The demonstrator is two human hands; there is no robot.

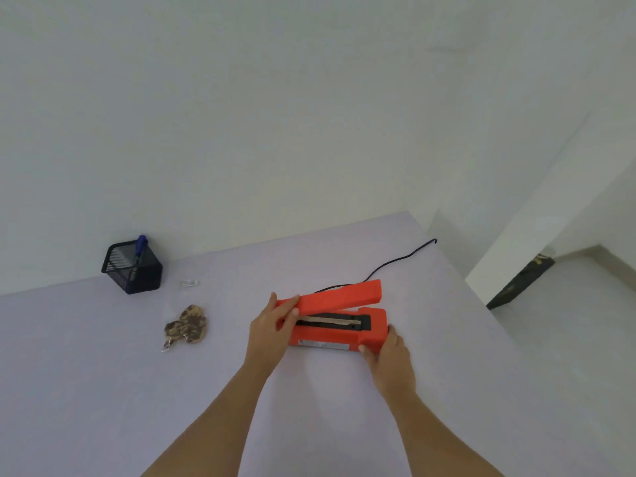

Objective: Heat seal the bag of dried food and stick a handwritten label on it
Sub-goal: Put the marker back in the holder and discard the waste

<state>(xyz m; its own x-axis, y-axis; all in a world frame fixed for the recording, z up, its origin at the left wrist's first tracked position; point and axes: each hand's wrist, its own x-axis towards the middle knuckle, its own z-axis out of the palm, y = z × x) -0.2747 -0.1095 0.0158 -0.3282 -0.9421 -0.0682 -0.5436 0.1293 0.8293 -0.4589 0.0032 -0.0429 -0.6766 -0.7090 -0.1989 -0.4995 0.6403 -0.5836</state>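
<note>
Orange plastic heat sealer (339, 297), long axis running left-right at frame centre, is gripped at both ends by left hand (272, 330) and right hand (387, 354). Clear bag of brown dried food (187, 327) lies flat at centre-left, nearer the left hand

A: Illumination level?
B: Bright, even, diffuse. The wall (241, 98) in the upper half renders pale grey-green.
A: Shadows?
B: Faint and soft-edged on the surface (103, 390), most visible lower centre of the frame.
A: Sharpness and geometry?
B: Soft throughout; fine detail smeared. Wide-angle distortion bows the surface's far edge and tilts lines at right.
</note>
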